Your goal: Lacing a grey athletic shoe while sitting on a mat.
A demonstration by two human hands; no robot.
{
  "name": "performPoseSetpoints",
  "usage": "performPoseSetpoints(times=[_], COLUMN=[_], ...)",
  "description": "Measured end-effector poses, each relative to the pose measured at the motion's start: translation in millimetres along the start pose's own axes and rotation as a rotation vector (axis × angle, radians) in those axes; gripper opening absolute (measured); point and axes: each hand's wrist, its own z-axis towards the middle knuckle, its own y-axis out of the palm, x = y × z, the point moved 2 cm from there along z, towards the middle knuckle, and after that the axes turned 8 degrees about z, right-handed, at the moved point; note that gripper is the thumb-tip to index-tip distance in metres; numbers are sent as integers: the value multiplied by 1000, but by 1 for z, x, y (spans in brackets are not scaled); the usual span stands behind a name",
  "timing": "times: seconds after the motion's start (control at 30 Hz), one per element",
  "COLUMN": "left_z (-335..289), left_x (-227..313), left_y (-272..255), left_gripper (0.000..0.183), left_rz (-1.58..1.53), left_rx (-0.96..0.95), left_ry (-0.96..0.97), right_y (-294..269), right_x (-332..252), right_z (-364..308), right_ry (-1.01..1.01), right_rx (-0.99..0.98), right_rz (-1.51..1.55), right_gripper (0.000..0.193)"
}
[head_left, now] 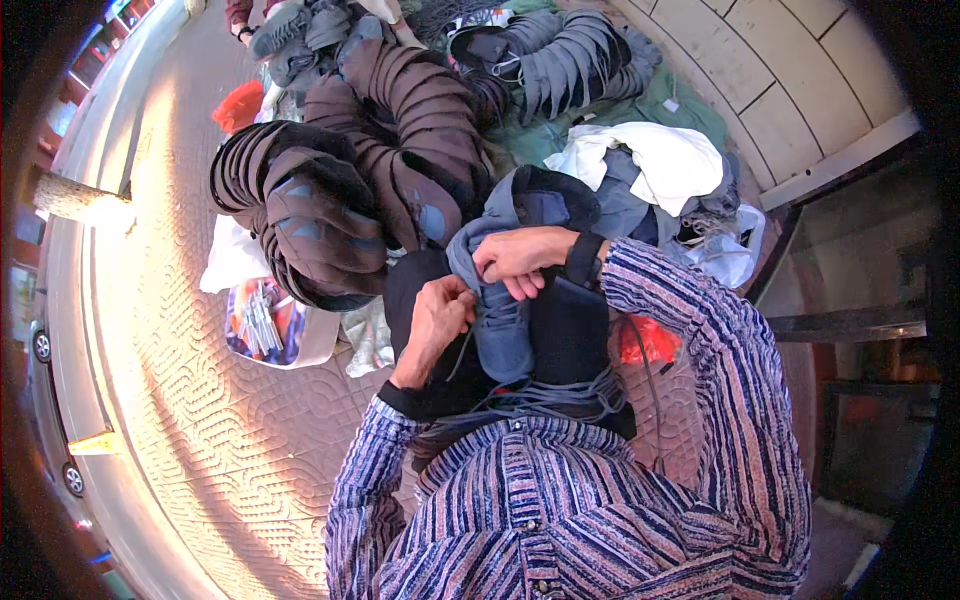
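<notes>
A grey-blue shoe upper (503, 340) lies across my lap, its toe end toward me. My right hand (520, 260) is closed over the upper's far part, fingers curled at its lacing area. At the upper's left edge my left hand (440, 320) is pinched shut, and a thin grey shoelace hangs down below its fingers. The fingertips partly hide what they grip. More grey laces (545, 400) lie in a loose bundle across my lap at the waist. Just beyond my right hand rests another grey-blue upper (545, 200) with a dark lining.
Curved stacks of brown uppers (400, 110) stand ahead, with more brown ones (310, 225) at left. Grey uppers (570, 60) lie on a green sheet. White cloth (665, 165) covers a pile at right. A bag (265, 320) stands on the paving. Another person's hand (245, 35) shows far left.
</notes>
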Motion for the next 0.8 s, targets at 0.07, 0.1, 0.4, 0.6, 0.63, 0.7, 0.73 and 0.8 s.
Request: performPoseSetpoints(times=[0.07, 0.1, 0.4, 0.6, 0.63, 0.7, 0.73, 0.8], left_z=[0, -3, -68, -57, -53, -49, -48, -51], left_x=[5, 7, 5, -10, -12, -15, -16, -17], left_y=[5, 5, -14, 1, 1, 1, 5, 12], left_gripper=[16, 16, 31, 58, 57, 51, 46, 35], left_rz=[15, -4, -1246, -1469, -1538, -1596, -1725, -1860], left_rx=[72, 60, -344, 99, 166, 197, 122, -42], left_ry=[16, 45, 323, 225, 154, 116, 33, -133], right_y=[3, 6, -6, 16, 18, 18, 16, 6], right_x=[0, -1, -12, 23, 29, 37, 42, 50], right_z=[6, 5, -59, -16, -12, -15, -25, -60], right_ry=[73, 33, -328, -935, -964, -992, -969, -922], right_rx=[41, 31, 1223, 574, 641, 707, 847, 1078], right_rz=[-4, 21, -443, 1419, 1449, 1482, 1423, 1401], right_gripper=[24, 24, 17, 10, 12, 13, 14, 14])
